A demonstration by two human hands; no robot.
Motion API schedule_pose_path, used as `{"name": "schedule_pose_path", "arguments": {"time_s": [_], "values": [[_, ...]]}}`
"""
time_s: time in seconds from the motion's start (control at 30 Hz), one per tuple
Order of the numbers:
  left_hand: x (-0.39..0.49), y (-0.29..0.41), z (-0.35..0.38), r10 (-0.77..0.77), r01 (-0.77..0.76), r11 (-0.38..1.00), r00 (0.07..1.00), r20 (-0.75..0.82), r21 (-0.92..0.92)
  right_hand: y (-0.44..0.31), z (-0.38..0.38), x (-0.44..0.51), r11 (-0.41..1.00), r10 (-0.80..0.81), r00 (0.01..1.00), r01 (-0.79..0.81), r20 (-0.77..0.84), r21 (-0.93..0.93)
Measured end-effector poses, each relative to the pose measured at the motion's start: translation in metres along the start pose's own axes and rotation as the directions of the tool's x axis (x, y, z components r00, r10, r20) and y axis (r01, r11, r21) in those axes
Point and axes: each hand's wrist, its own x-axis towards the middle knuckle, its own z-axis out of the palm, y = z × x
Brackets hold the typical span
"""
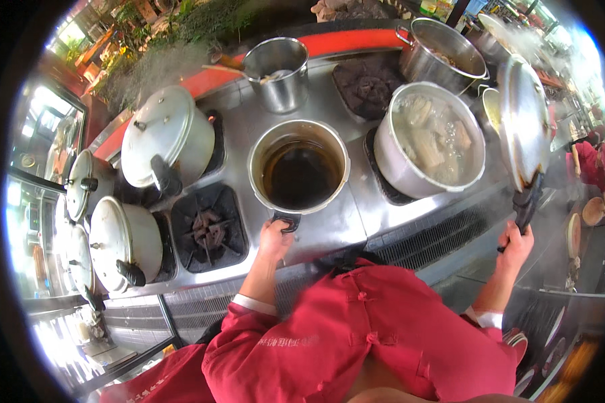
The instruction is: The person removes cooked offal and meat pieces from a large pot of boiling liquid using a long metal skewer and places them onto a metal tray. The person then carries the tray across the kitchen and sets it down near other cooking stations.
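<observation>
My left hand (276, 237) grips the black handle of a metal pot (299, 166) with dark liquid at its bottom, above the steel stove top. My right hand (515, 242) holds a pressure cooker lid (524, 116) by its black handle, tilted up on its side at the right. Left of that lid, a large aluminium pot (428, 140) holds chunks of what looks like meat or bone in bubbling, cloudy liquid. Behind the pot in my left hand stands a steel pot (277, 75) with a wooden-handled utensil leaning in it.
Several lidded pressure cookers (159, 138) crowd the left. Bare burners lie at front left (209, 226) and at the back (370, 88). A tall steel stockpot (443, 53) stands at back right. Steam drifts at the right, where a person in red (591, 156) holds a round object.
</observation>
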Motion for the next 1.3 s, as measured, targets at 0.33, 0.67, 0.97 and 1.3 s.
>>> {"name": "schedule_pose_path", "arguments": {"time_s": [0.33,0.67,0.97,1.3], "values": [[0.151,0.09,0.119,-0.046,0.014,0.976,0.988,0.146,0.216,-0.017,-0.082,0.061,0.994,-0.102,0.975,0.094,-0.198,-0.051],[0.32,0.146,0.222,0.017,-0.031,0.974,0.998,0.067,0.226,-0.018,-0.068,0.087,0.982,-0.034,0.94,-0.033,-0.34,-0.188],[0.411,0.187,0.297,-0.003,-0.031,0.975,0.988,0.153,0.222,-0.028,-0.042,0.093,0.966,0.127,0.939,-0.19,-0.319,-0.175],[0.451,0.188,0.298,-0.033,-0.107,0.934,0.923,0.382,0.34,-0.008,0.003,0.067,0.962,0.103,0.978,-0.145,-0.184,-0.232]]}}
